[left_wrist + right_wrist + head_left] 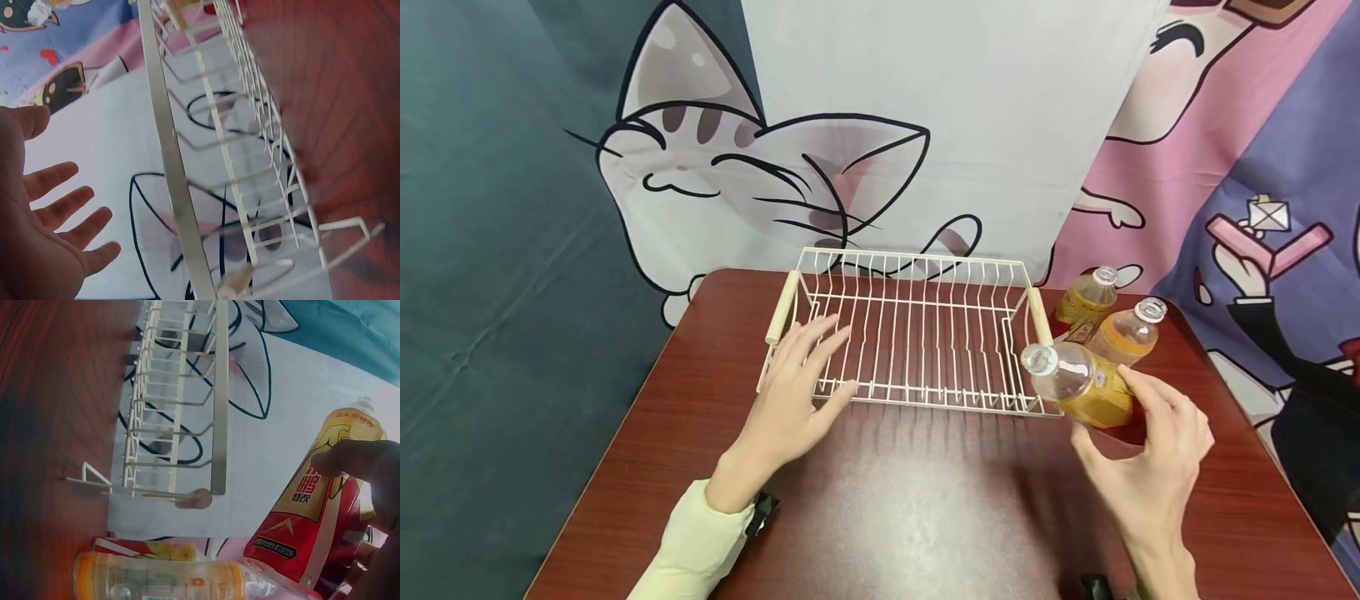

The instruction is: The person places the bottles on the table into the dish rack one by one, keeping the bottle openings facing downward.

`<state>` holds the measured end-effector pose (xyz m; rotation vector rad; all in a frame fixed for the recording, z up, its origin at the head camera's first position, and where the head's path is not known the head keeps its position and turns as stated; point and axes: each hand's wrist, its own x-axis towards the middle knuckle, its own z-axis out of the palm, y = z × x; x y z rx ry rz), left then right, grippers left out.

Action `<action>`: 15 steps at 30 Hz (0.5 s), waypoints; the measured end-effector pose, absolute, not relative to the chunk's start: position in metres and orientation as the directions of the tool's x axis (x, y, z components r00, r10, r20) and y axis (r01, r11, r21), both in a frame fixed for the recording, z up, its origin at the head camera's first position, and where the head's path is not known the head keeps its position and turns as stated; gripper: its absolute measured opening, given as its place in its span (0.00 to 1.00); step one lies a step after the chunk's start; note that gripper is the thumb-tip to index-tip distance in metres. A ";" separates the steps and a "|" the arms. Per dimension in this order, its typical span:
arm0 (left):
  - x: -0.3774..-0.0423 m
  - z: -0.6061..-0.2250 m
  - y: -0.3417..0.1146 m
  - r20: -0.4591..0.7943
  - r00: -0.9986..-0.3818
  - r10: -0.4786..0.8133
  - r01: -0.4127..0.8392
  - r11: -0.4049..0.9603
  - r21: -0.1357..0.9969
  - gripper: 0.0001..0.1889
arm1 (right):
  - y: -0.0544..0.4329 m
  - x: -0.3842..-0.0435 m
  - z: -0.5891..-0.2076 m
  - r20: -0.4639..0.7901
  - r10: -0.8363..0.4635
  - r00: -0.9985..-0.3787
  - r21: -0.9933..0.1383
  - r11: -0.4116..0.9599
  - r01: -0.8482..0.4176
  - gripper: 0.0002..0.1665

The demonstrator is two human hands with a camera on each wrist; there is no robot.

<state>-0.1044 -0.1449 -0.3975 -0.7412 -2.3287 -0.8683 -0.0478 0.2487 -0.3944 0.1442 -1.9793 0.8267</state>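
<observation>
My right hand (1157, 450) grips a drink bottle (1101, 396) with a clear neck and a yellow label, tilted to the left above the table by the rack's right end. In the right wrist view, the label on this bottle (306, 500) is yellow and red, with the thumb across it. My left hand (786, 396) is spread, fingers apart and holding nothing, near the left front of a white wire rack (169, 150). From the left wrist, its palm (31, 256) and fingers show beside the rack's top rail; contact cannot be made out.
Two more bottles, one with a yellow label (1082, 300) and one with an orange label (1123, 333), stand right of the rack. Pale handles (784, 307) cap the rack's ends. Behind the reddish-brown table (917, 500) hangs a cartoon-printed cloth (1015, 92).
</observation>
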 end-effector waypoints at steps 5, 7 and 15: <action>-0.098 -0.398 -0.130 0.595 -0.736 0.322 0.648 0.587 0.485 0.36 | 0.240 -0.051 -0.394 0.851 0.155 -0.502 -0.420 0.773 -0.474 0.38; -0.095 -0.397 -0.123 0.566 -0.752 0.338 0.645 0.553 0.527 0.37 | 0.238 -0.052 -0.393 0.862 0.128 -0.491 -0.395 0.777 -0.491 0.37; -0.091 -0.393 -0.096 0.423 -0.838 0.345 0.519 0.262 0.814 0.41 | 0.223 -0.056 -0.389 0.896 0.014 -0.443 -0.284 0.786 -0.549 0.33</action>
